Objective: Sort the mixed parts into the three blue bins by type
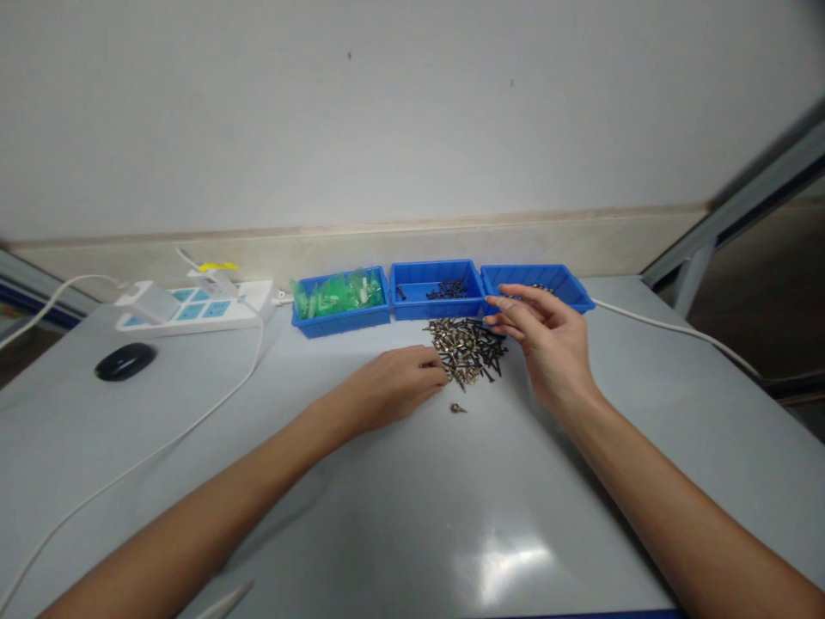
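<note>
A heap of small dark and brassy screws (467, 346) lies on the grey table in front of three blue bins. My left hand (394, 385) rests at the heap's left edge, fingers curled into a pinch on the screws there. My right hand (545, 335) hovers at the heap's right side, fingers spread and slightly bent, nothing in them. One screw (458, 407) lies apart, nearer to me. The left bin (340, 320) holds green plastic pieces, the middle bin (438, 305) a few dark screws, the right bin (573, 291) a few brassy ones.
A white power strip (193, 309) with plugs sits at the back left, its white cable (161, 447) trailing across the table. A black mouse (125, 361) lies at far left. Another white cable (670, 331) runs off right. A wall stands behind the bins.
</note>
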Motion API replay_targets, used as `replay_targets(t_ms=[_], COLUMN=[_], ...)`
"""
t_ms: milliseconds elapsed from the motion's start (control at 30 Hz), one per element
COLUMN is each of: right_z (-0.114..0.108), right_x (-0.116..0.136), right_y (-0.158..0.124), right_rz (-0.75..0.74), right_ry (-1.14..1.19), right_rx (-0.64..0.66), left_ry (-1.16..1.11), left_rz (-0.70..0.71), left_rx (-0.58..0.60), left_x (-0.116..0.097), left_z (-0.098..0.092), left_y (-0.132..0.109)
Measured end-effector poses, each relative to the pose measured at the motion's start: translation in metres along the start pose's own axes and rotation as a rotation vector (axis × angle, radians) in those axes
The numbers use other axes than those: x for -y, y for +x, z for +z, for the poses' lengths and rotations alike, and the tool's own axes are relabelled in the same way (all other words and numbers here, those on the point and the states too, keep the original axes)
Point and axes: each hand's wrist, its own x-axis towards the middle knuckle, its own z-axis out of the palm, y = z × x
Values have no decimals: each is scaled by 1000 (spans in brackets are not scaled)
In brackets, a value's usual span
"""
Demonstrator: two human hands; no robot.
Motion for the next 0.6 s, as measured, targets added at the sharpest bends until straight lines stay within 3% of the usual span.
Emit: replay_targets(t_ms=[400, 500, 600], right_z=[1, 0, 0], right_x=[0, 0, 2], right_y=[-1, -1, -4], right_rz=[16, 14, 2], right_ry=[-12, -42, -112], right_rx=[34, 107, 232], left_ry=[-162, -283, -463], left_rz=[-19, -63, -198], left_rx=[-193, -273, -360], left_x=[6, 3, -1], left_z=[-6, -11, -15], left_y=[2, 4, 5])
